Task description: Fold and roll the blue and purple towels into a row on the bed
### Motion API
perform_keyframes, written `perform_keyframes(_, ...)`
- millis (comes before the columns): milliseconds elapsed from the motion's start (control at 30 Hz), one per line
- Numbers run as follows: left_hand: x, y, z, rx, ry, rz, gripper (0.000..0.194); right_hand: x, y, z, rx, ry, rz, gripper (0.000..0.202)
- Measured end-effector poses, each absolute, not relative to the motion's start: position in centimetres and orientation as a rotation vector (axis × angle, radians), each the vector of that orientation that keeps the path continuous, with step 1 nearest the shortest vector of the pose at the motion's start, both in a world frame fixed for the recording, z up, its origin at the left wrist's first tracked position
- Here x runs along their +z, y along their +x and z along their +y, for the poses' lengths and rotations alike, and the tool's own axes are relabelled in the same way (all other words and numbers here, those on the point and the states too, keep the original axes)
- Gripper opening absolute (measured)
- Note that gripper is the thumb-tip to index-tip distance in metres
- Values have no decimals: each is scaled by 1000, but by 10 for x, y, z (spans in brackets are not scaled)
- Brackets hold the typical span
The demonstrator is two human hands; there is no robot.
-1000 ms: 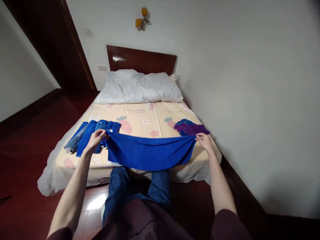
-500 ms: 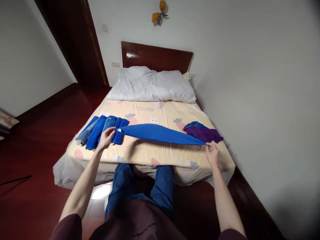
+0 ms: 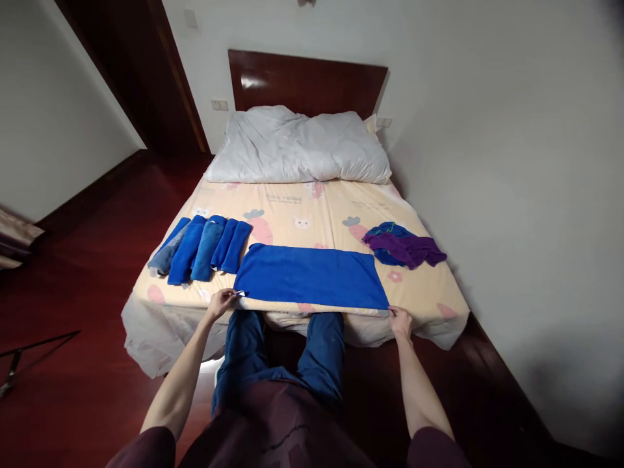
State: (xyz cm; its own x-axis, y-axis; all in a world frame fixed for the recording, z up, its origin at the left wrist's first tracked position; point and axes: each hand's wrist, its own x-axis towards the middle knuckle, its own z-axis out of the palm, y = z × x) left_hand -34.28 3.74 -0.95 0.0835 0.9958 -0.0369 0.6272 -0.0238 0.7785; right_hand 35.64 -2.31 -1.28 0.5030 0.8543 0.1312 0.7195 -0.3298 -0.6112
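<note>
Since the bed (image 3: 414,286) is wide & flat, all the cloths fit on it. The duvet (image 3: 302,153) sits bunched against the headboard (image 3: 307,81), so the cloths get the foot end. The blue towel (image 3: 312,276) lies flat across that end, long side along the edge, prob. for easy reach w/ both hands. Just beside it on the L: a row of rolls (image 3: 208,250), packed side by side, likely to save space. On the R, a purple/blue heap (image 3: 405,247), loose, no obvious order. R hand (image 3: 400,322) pinches the towel's near R corner, L hand (image 3: 221,302) the near L one; both closed on cloth, apparently so the near edge is taut. Smallest: a white tag (image 3: 240,293) at the L corner; can't tell if L fingers grip it too.
</note>
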Motion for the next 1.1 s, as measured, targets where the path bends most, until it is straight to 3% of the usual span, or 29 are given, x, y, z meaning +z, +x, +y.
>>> perform_keyframes(333,-6,-340,23,602,1906,1447,35,-22,371,-37,198,-2275,-1238,23)
perform_keyframes(433,7,-342,37,490,2037,1384,28,-10,352,-22,67,-2269,-1208,34)
perform_keyframes(600,39,-327,92,572,2046,1576,36,1,281,41,78,-2132,-1344,53)
perform_keyframes(800,51,-299,185,534,2012,1797,41,-18,216,110,323,-2190,-1582,51)
perform_keyframes(1100,1,-282,264,613,1807,1988,43,-9,374,202,364,-2327,-1777,53)
